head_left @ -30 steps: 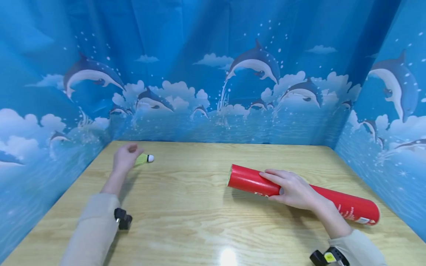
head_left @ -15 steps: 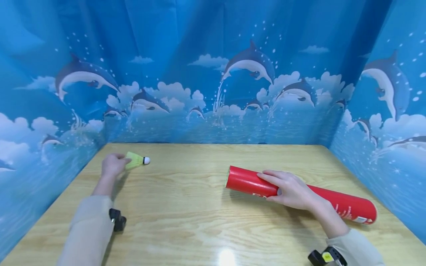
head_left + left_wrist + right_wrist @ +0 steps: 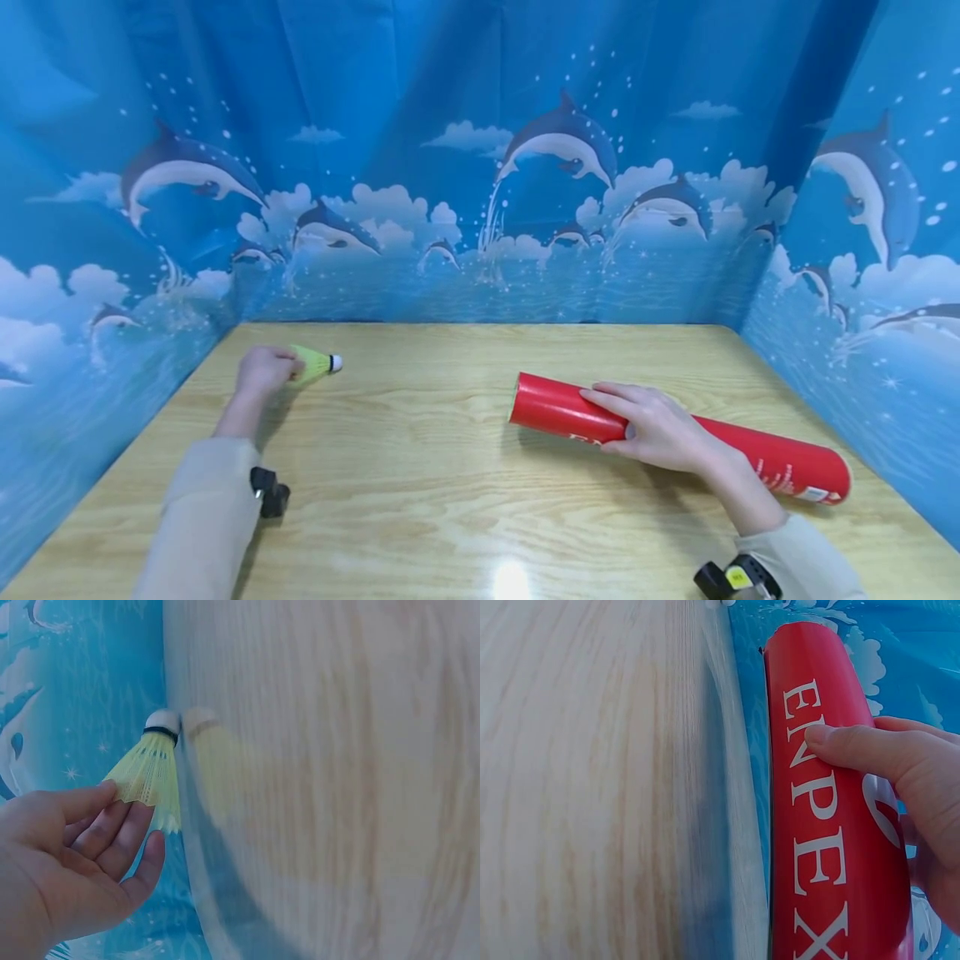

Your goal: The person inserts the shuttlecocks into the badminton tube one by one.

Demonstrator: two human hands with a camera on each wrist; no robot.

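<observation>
A yellow shuttlecock (image 3: 313,365) with a white cork and black band lies near the table's far left corner, its cork pointing right. My left hand (image 3: 264,372) pinches the rim of its skirt between thumb and fingers, plain in the left wrist view, where the shuttlecock (image 3: 150,769) is close to the tabletop. On the right side, my right hand (image 3: 660,425) grips a long red shuttlecock tube (image 3: 795,467) around its middle. White letters run along the tube (image 3: 817,825) in the right wrist view. Its left end is raised off the table; the right end is low.
The light wooden table (image 3: 420,475) is bounded at the back and sides by a blue dolphin-print curtain (image 3: 420,167). A wide stretch of tabletop lies between the shuttlecock and the tube.
My left hand has come down behind the shuttlecock and taken hold of its skirt, then shifted slightly right with it. The right hand and the tube have stayed almost still.
</observation>
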